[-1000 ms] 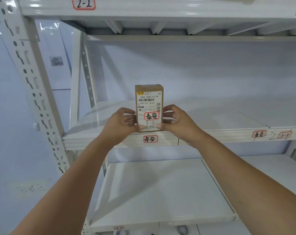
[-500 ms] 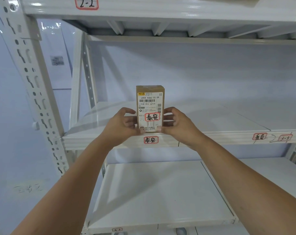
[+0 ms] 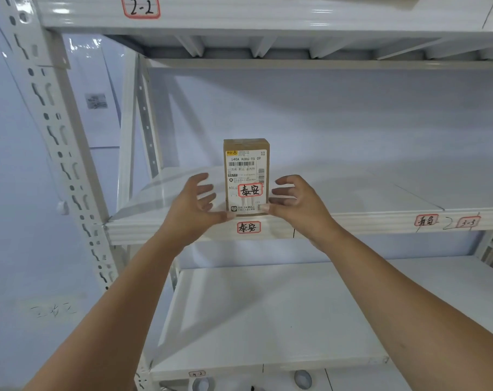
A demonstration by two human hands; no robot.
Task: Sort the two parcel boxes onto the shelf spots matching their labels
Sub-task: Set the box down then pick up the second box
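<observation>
A small brown parcel box stands upright on the middle shelf, at its front edge. Its white shipping label carries a red-framed handwritten tag. Directly below, on the shelf's front rim, is a matching red-framed tag. My left hand is to the left of the box with fingers spread; only the thumb tip is near the box's bottom corner. My right hand is to the right, fingers apart, thumb tip touching the bottom right corner. Only one parcel is in view.
Another red-framed tag and a "3-3" tag are on the same rim further right. A "2-2" tag marks the upper shelf. A lower shelf sits beneath. A perforated upright post stands on the left.
Both hands held the box by its sides earlier. Now the fingers have opened and drawn away, leaving the box standing on the shelf.
</observation>
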